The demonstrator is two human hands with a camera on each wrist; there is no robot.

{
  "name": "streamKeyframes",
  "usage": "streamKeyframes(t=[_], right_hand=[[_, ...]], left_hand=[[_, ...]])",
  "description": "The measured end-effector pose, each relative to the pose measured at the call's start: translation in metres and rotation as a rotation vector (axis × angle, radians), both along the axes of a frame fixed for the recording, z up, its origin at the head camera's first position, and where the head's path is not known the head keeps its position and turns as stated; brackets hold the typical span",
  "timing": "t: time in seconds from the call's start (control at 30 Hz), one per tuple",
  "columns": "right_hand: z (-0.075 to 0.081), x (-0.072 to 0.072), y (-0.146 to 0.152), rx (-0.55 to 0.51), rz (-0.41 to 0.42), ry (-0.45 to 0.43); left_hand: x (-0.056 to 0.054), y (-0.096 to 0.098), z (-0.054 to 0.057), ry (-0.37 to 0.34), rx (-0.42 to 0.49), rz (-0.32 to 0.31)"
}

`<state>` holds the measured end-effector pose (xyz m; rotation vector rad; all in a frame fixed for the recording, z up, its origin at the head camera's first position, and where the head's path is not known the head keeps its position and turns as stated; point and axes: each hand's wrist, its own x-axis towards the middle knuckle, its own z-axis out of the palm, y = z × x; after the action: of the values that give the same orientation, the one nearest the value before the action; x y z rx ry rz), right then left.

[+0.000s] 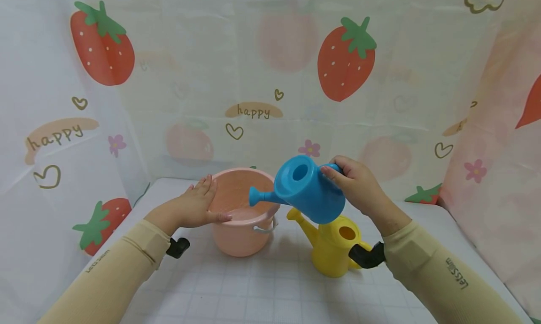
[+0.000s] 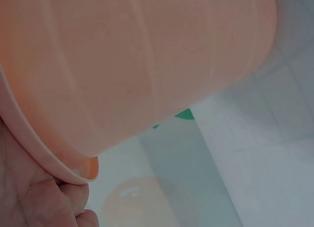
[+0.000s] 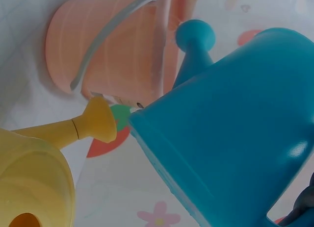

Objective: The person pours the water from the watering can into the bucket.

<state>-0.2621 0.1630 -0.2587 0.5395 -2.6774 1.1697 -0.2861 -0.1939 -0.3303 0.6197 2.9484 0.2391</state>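
In the head view my right hand (image 1: 352, 176) grips the handle of a blue watering can (image 1: 314, 192), tilted left with its spout head over the pink bucket (image 1: 243, 237). My left hand (image 1: 194, 204) rests with straight fingers on the bucket's left rim, the thumb lying along the near edge. A yellow watering can (image 1: 331, 253) stands on the table below and beside the blue one, its spout toward the bucket. The left wrist view shows the bucket wall (image 2: 147, 65) with the palm at its rim. In the right wrist view the blue can (image 3: 235, 129) fills the middle.
The bucket's grey-white handle (image 1: 265, 228) hangs down its right side. A white table (image 1: 236, 291) with a faint grid lies under everything. Curtains (image 1: 287, 80) printed with strawberries, hearts and the word happy enclose the back and sides.
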Motion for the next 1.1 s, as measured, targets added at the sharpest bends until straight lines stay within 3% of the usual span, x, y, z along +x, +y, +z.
streamKeyframes(t=[1.1], right_hand=[[0.0023,0.0002,0.0017,0.036,0.005,0.013]], left_hand=[[0.0004,-0.0008,0.0000,-0.016,0.006,0.004]])
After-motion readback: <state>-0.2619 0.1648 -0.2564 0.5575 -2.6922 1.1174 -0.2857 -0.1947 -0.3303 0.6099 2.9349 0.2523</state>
